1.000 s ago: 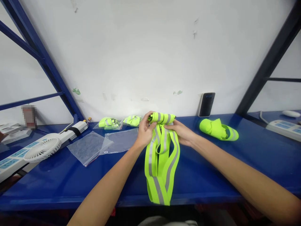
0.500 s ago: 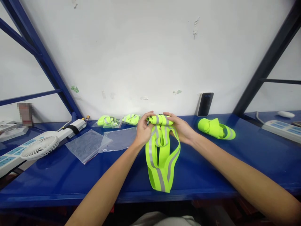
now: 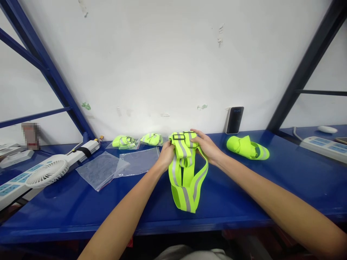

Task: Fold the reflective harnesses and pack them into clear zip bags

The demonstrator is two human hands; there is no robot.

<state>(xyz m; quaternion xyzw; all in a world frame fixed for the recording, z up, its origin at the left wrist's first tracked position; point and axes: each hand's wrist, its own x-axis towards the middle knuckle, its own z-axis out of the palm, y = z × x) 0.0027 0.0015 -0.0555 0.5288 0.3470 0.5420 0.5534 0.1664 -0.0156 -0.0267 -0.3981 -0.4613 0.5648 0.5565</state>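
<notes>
Neon-yellow reflective straps (image 3: pixel 187 180) with a grey stripe hang in long loops over the blue table, gathered at the top between both hands. Dark rectangular buckles show on the gathered top. My left hand (image 3: pixel 166 156) is closed on the left side of the bundle; its fingertips are partly hidden. My right hand (image 3: pixel 206 146) grips the right side, fingers over the top edge and behind. To the right lies a rolled reflective strap (image 3: pixel 246 147). Behind on the left sit two similar strap bundles in clear bags, a left one (image 3: pixel 123 142) and a right one (image 3: pixel 151 139).
Flat clear zip bags (image 3: pixel 99 169) lie left of my hands. Farther left are a white fan (image 3: pixel 47 173) and a power strip (image 3: pixel 13 187). A phone-like device (image 3: pixel 234 121) leans on the wall. Another power strip (image 3: pixel 324 146) is at far right. Blue posts frame both sides.
A section of strap with a buckle has dropped forward over the front of the bundle. My left fingers have moved lower behind it. The hanging loop's bottom has risen slightly.
</notes>
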